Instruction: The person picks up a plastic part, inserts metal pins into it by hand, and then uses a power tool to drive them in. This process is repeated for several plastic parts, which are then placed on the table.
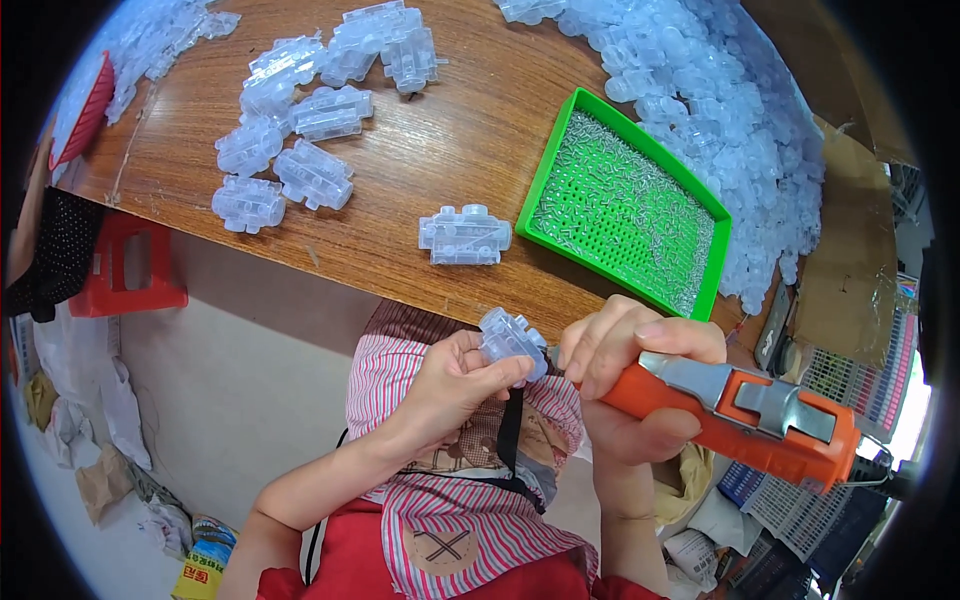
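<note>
Left hand (450, 388): thumb and fingers clamped on a clear plastic housing (512, 342), held tilted just off the desk (460, 140) front edge, above the lap and the striped apron (470, 520). Right hand (610, 425): fingers wrapped around an orange power screwdriver (690, 425) with a metal lever on its side, nose pointing left at the housing. Can't tell if the bit actually touches; fingers block that spot.

On the desk: one similar housing (465, 238) sits alone near the front edge, just left of a green perforated tray (600, 267) with small silver screws (640, 185) spread in it. Loose group of clear housings (315, 175) farther left. Big heap of translucent parts (720, 140) behind and right of the tray.
</note>
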Motion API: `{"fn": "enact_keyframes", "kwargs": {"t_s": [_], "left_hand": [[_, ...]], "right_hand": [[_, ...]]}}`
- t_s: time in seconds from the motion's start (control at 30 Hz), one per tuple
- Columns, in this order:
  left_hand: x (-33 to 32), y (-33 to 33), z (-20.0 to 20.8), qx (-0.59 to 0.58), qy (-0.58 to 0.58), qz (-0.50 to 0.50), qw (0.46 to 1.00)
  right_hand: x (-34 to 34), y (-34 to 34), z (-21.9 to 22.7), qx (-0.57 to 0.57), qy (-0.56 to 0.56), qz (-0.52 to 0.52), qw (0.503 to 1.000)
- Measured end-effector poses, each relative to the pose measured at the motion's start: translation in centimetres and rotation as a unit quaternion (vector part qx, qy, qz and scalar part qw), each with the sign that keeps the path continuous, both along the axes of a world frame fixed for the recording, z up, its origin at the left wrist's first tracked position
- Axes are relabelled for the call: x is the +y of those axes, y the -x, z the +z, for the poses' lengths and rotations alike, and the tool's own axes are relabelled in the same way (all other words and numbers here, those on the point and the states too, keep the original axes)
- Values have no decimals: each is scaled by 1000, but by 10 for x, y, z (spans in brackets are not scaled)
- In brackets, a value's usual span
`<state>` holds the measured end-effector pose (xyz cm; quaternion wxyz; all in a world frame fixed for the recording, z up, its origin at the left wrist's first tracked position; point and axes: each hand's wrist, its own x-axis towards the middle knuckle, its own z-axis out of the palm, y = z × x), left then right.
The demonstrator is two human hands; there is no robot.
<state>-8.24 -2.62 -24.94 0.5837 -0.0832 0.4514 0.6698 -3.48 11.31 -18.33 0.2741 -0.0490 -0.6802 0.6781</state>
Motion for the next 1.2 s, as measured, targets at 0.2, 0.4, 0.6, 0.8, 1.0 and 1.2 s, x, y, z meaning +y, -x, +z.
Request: {"fn": "enact_keyframes", "kwargs": {"t_s": [0.2,0.4,0.6,0.8,1.0,1.2], "left_hand": [[2,-3,-6,11,7,45,999],[2,1,-6,29,15,27,999],[2,4,-10,17,-13,26,999],[1,3,-13,38,-6,21,999],[0,0,-6,47,-17,10,999],[-3,-1,6,173,34,-54,983]], "right_hand": [[2,4,-14,11,9,37,999],[1,7,-17,1,-2,39,999],[0,10,-24,40,-15,56,998],[-9,8,-22,31,-9,17,999],[-9,6,-15,-38,43,-17,998],[1,6,17,-10,27,-16,999]]}}
